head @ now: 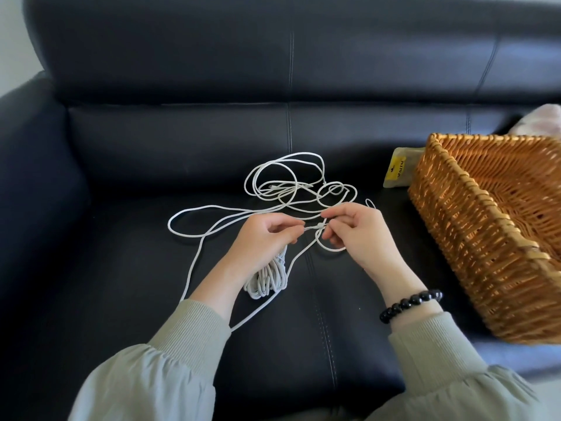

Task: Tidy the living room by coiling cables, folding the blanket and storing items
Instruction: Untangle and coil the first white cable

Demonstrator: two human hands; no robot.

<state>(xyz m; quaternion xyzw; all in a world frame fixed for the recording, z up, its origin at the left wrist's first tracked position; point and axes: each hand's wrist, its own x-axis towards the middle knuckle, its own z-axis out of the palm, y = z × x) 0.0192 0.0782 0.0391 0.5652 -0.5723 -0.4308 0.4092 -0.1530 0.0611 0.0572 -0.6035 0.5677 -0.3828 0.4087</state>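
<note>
Knot point(315, 227) in the white cable point(267, 278), pinched from both sides by left hand point(264, 238) and right hand point(358, 232), probably to pick it loose for coiling (wound turns hang under the left); slack lies far on the sofa point(121, 284), basket point(485, 253) right.

**Where everything's sitting on the sofa rn**

Loose cable point(303, 186) is sprawled over the middle of the sofa point(121, 268) seat, with most loops piled toward the backrest. In front of that tangle are the left hand point(261, 238) and right hand point(358, 232), side by side, each pinching the cable. A coiled bundle point(267, 281) of it sits under the left hand, closer to the front edge. Off to the right on the seat is a wicker basket point(470, 238). There's a packet point(397, 171) right beside its left wall, toward the back, and a bit of fabric point(540, 123) behind the basket.
</note>
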